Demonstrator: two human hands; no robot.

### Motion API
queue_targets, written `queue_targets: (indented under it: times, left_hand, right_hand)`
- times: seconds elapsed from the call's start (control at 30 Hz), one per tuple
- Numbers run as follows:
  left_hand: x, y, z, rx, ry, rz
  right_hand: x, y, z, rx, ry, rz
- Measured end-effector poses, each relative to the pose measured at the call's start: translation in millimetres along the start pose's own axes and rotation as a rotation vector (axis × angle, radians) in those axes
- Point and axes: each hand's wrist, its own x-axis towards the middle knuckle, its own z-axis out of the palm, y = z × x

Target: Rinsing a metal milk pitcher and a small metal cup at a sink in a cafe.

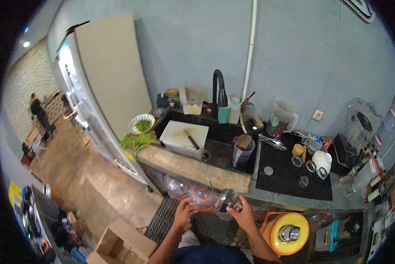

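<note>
My right hand (239, 211) grips a shiny metal cup or small pitcher (227, 199) in front of the counter's edge, with its round top turned up towards me. To its left, my left hand (186, 213) has its fingers apart, and nothing shows between them. Beyond both hands a beige cloth (197, 167) lies along the front rim of the dark sink (214, 145). A knife (192, 140) rests on a white cutting board (184, 132) over the sink's left part. Clear plastic containers (200, 194) are below the counter edge, just behind my hands.
Leafy greens (139, 141) and a bowl (141, 124) are left of the sink. A black mat (293, 175) with cups and spoons lies at right. Below stands a yellow and orange drink jug (291, 232). An open cardboard box (121, 244) is lower left. A distant person (39, 112) stands far left.
</note>
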Motion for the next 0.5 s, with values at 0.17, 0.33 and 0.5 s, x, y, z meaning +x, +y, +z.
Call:
queue_targets:
  times: [0.17, 0.33, 0.5]
  left_hand:
    - [123.7, 80.4, -8.9, 0.219, -0.098, 0.18]
    - [270.9, 142.3, 4.3, 0.935, -0.187, 0.707]
    - [406.5, 185.3, 55.0, 1.421, -0.334, 0.743]
  right_hand:
    - [79.5, -9.6, 23.3, -0.133, 0.178, 0.141]
    - [147.8, -20.4, 40.5, -0.082, 0.22, 0.166]
    - [212.9, -25.8, 47.8, -0.138, 0.239, 0.142]
